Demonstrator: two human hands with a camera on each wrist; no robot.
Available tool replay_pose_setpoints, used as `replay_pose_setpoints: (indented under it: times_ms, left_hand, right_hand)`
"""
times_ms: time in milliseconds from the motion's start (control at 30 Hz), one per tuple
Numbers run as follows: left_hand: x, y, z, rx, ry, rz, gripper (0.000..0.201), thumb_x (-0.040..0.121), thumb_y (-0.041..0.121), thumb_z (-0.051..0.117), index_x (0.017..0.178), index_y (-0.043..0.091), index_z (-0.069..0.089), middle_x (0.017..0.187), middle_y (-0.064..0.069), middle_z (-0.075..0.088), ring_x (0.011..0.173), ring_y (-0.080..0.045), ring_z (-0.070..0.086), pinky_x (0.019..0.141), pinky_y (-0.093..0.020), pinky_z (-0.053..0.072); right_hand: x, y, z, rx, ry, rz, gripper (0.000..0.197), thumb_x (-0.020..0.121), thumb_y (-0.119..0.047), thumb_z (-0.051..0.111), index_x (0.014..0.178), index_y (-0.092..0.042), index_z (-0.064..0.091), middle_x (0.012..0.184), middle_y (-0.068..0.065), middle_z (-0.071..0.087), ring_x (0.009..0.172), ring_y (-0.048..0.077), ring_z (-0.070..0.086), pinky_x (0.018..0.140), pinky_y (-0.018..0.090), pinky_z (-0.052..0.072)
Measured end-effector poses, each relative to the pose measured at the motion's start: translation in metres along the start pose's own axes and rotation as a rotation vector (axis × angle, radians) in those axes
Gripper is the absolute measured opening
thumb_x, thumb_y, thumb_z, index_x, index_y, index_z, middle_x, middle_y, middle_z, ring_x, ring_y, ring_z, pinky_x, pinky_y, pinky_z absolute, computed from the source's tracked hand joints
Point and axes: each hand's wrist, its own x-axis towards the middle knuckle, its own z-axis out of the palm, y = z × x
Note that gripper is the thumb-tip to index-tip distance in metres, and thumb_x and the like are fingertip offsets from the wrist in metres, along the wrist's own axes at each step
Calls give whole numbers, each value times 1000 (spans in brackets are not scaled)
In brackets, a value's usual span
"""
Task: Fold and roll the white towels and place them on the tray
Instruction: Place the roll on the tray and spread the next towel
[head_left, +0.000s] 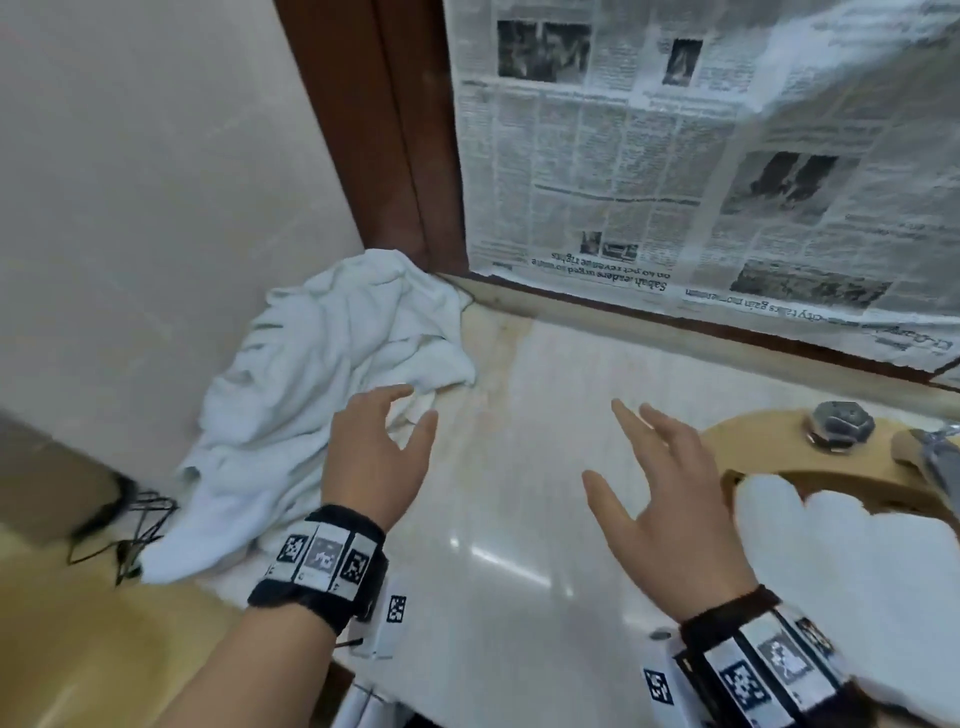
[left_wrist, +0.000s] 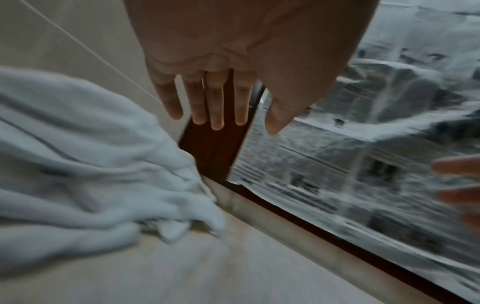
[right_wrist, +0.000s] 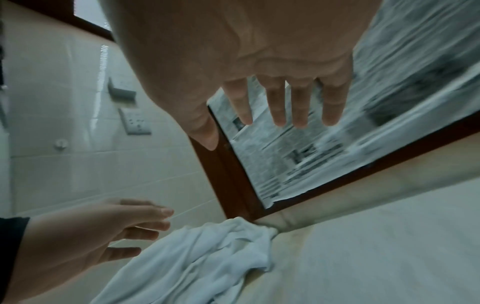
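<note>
White towels (head_left: 852, 582) — a rolled set fills the near right corner of my head view, on the wooden tray (head_left: 748, 441) beside my right wrist. My right hand (head_left: 670, 509) hovers above the pale marble counter (head_left: 519, 467), fingers straight and spread, holding nothing. My left hand (head_left: 374, 457) hangs just over the edge of a crumpled towel heap (head_left: 322, 374), fingers loosely apart, gripping nothing — contact with the cloth I cannot tell. The heap lies piled in the far left corner against the tiled wall (head_left: 156, 182). Behind it, newspaper (head_left: 675, 156) covers a brown-framed pane.
</note>
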Motion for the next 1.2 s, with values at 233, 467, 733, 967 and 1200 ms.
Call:
replay_pose_setpoints:
  times_ms: [233, 467, 733, 967, 1200]
  left_hand:
    - [46, -123, -68, 297, 81, -147, 81, 91, 54, 65, 157, 25, 30, 164, -5, 27, 150, -24, 25, 120, -44, 28]
    - [74, -183, -71, 353, -59, -122, 69, 92, 50, 64, 152, 25, 39, 160, -1, 36, 146, -24, 34, 116, -46, 36]
    - [72, -198, -100, 342, 177, 64, 17, 94, 38, 61, 102, 24, 67, 107, 4, 64, 98, -26, 54, 80, -40, 41]
    - [94, -162, -156, -43, 280, 278, 14, 99, 34, 48, 100, 24, 58, 87, 9, 60, 86, -20, 51, 86, -38, 40]
    - [126, -104, -192, -234, 348, 325, 17, 94, 40, 70, 100, 24, 66, 77, 20, 52, 80, -25, 55, 68, -39, 46]
  right_hand:
    - [111, -115, 101, -99, -177, -262, 66, 94, -46, 62, 155, -36, 37, 150, -2, 42, 136, 23, 39, 111, 47, 38]
    - [185, -201, 192, -355, -459, -448, 67, 97, -31, 57, 155, -50, 29, 161, -1, 28, 143, 26, 30, 113, 48, 36]
    - [195, -241, 243, -455, -497, -539, 49, 94, -31, 59, 137, -53, 50, 162, 1, 25, 147, 26, 21, 112, 48, 30]
    - [197, -276, 208, -97, -239, -540, 25, 92, -34, 69, 116, -43, 71, 128, -8, 61, 122, 19, 53, 104, 47, 42]
    - [202, -338, 95, -7, 84, -570, 15, 93, -29, 66, 107, -32, 69, 96, -12, 67, 85, 11, 63, 81, 43, 56]
